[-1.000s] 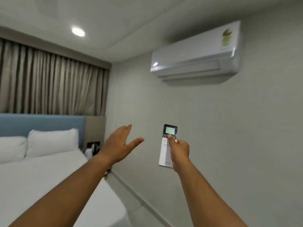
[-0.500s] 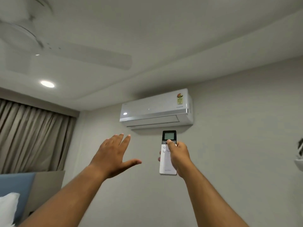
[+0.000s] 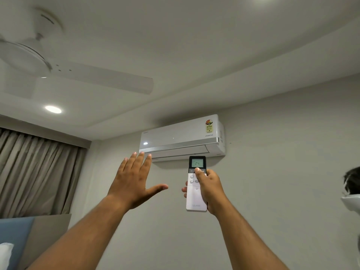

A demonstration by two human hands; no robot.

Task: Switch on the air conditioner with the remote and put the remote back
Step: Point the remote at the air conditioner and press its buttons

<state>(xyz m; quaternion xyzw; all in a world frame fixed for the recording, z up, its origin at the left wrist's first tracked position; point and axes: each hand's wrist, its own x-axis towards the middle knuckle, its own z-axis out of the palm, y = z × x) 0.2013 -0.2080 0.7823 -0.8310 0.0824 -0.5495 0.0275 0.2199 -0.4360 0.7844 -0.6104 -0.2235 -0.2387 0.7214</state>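
Observation:
A white air conditioner (image 3: 181, 137) hangs high on the grey wall, its lower flap looking slightly open. Just below it my right hand (image 3: 211, 190) grips a white remote (image 3: 195, 197) held upright and pointed at the unit. The remote's small screen at the top reads 24, and my thumb rests on the buttons under the screen. My left hand (image 3: 134, 178) is raised beside it, to the left, flat with fingers spread and holding nothing.
A white ceiling fan (image 3: 58, 71) spreads across the upper left, with a round ceiling light (image 3: 53, 109) below it. Beige curtains (image 3: 37, 172) hang at the left above a blue headboard (image 3: 15, 236). Another person's head (image 3: 352, 182) shows at the right edge.
The view has tilted upward from the bed to the ceiling and fan. Both hands rose with it, and the remote now sits right under the air conditioner, its screen showing 24.

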